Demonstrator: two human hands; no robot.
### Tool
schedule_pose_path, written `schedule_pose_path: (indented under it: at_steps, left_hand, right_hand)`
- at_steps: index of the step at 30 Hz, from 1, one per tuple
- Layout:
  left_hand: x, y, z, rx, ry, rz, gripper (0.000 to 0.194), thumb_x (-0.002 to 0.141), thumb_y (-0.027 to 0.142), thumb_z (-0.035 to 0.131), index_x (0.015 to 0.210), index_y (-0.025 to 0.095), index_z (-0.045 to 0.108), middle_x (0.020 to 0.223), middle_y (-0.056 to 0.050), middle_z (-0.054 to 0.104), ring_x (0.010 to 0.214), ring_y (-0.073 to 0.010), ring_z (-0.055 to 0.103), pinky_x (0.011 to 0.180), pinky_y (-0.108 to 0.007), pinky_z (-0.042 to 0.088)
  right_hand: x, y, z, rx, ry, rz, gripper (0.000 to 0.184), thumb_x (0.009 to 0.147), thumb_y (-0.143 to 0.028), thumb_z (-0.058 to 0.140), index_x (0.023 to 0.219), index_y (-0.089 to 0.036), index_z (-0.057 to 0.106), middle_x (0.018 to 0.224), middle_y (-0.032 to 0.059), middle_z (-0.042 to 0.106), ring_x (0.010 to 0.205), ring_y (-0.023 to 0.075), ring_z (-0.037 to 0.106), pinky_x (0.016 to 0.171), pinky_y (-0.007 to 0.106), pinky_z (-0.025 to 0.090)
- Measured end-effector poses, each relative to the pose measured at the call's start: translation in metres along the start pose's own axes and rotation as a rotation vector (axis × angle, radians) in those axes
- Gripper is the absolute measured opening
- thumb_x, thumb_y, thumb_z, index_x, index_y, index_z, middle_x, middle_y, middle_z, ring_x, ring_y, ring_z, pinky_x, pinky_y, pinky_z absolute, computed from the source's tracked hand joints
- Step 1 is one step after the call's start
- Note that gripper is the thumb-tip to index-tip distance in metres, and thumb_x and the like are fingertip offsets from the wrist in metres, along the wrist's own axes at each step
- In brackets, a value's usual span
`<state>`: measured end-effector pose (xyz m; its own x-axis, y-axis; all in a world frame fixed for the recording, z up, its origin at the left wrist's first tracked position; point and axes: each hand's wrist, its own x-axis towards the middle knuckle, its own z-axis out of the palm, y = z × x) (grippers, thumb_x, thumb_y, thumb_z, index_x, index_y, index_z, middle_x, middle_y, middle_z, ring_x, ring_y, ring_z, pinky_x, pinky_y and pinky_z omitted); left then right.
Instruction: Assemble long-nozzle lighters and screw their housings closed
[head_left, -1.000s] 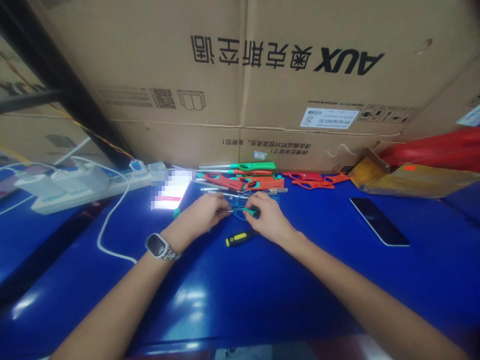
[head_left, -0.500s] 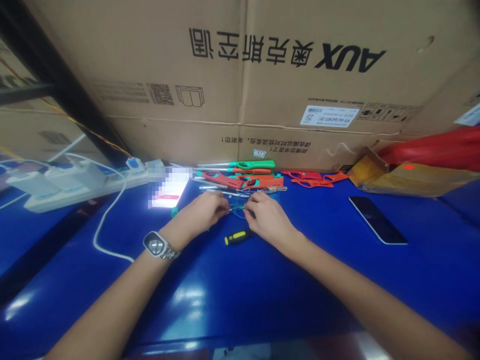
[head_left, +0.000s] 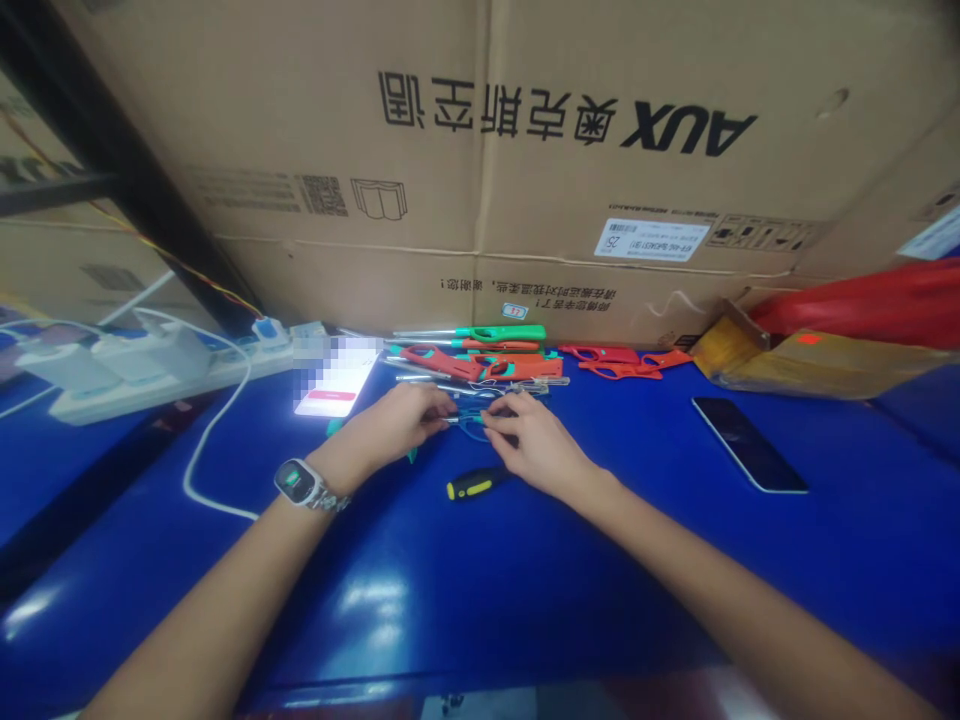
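My left hand (head_left: 414,420) and my right hand (head_left: 534,438) work close together at the middle of the table, fingertips pinched. Between them is a small slim lighter part (head_left: 453,420) with a silvery end by my left fingers and a teal piece by my right ones. Just beneath lies a blue lighter casing (head_left: 474,433), partly covered by my hands. A screwdriver (head_left: 474,486) with a black and yellow handle rests in front of my right hand. Behind my fingers lie several long-nosed lighters, one green (head_left: 510,333) and others orange (head_left: 525,366).
On the blue table (head_left: 480,600), red lighter casings (head_left: 615,358) lie right of the pile. Farther right are a dark phone (head_left: 750,445) and an open carton (head_left: 817,362). A lit phone (head_left: 341,375) and a power strip (head_left: 112,390) stand left. A large cardboard box (head_left: 525,200) walls the back.
Both hands keep pinching the small part, with slight finger movement; more of its silvery end shows between them. The view has shifted slightly, and the watch face is now lit green.
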<state>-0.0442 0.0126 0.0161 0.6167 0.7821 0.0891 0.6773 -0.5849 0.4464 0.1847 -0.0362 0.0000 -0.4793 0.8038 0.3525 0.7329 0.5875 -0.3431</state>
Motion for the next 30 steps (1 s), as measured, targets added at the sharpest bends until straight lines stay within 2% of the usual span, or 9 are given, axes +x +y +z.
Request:
schedule_pose_path:
  at_steps: [3, 6, 10, 16, 20, 30]
  left_hand:
    - [-0.002, 0.001, -0.003, -0.044, -0.009, -0.010, 0.016, 0.086, 0.011, 0.062, 0.096, 0.017, 0.072, 0.089, -0.004, 0.073, 0.081, -0.0180, 0.067, 0.076, -0.028, 0.050]
    - [-0.003, 0.001, -0.004, -0.019, -0.004, 0.040, 0.017, 0.087, 0.010, 0.060, 0.096, 0.017, 0.073, 0.094, -0.005, 0.072, 0.087, -0.0188, 0.067, 0.081, -0.029, 0.049]
    - [-0.003, -0.002, -0.002, -0.004, 0.010, 0.080, 0.019, 0.088, 0.010, 0.058, 0.096, 0.018, 0.073, 0.097, -0.006, 0.071, 0.087, -0.0182, 0.067, 0.079, -0.028, 0.049]
    - [-0.002, -0.004, 0.001, 0.052, 0.039, 0.100, 0.016, 0.087, 0.009, 0.058, 0.083, 0.017, 0.072, 0.085, -0.005, 0.067, 0.077, -0.0168, 0.064, 0.072, -0.027, 0.048]
    - [-0.002, -0.002, 0.001, 0.087, 0.050, 0.103, 0.015, 0.088, 0.011, 0.058, 0.080, 0.017, 0.070, 0.084, -0.005, 0.065, 0.075, -0.0167, 0.062, 0.071, -0.027, 0.047]
    - [-0.004, 0.000, -0.003, 0.118, 0.003, 0.080, 0.019, 0.091, 0.016, 0.055, 0.087, 0.019, 0.073, 0.087, -0.007, 0.069, 0.080, -0.0185, 0.066, 0.075, -0.028, 0.050]
  right_hand:
    - [0.000, 0.006, 0.005, 0.084, 0.043, 0.004, 0.020, 0.090, -0.016, 0.061, 0.102, -0.019, 0.077, 0.105, 0.0078, 0.068, 0.098, 0.0222, 0.061, 0.092, 0.039, 0.051]
    - [0.001, 0.010, 0.008, 0.136, 0.067, 0.005, 0.019, 0.089, -0.017, 0.064, 0.102, -0.020, 0.077, 0.104, 0.0074, 0.067, 0.097, 0.0211, 0.061, 0.091, 0.039, 0.052]
    - [0.000, 0.011, 0.010, 0.158, 0.087, 0.003, 0.020, 0.088, -0.016, 0.065, 0.102, -0.020, 0.078, 0.102, 0.0074, 0.068, 0.095, 0.0208, 0.062, 0.090, 0.039, 0.052]
    - [0.000, 0.012, 0.012, 0.165, 0.109, -0.002, 0.021, 0.087, -0.016, 0.065, 0.103, -0.021, 0.078, 0.102, 0.0079, 0.068, 0.095, 0.0209, 0.062, 0.090, 0.040, 0.053]
    - [0.000, 0.012, 0.013, 0.174, 0.111, 0.009, 0.020, 0.087, -0.016, 0.066, 0.102, -0.021, 0.078, 0.102, 0.0078, 0.068, 0.095, 0.0207, 0.062, 0.090, 0.039, 0.053]
    - [0.000, 0.010, 0.011, 0.188, 0.095, 0.045, 0.022, 0.087, -0.016, 0.066, 0.104, -0.023, 0.078, 0.103, 0.0066, 0.068, 0.096, 0.0198, 0.062, 0.091, 0.039, 0.052]
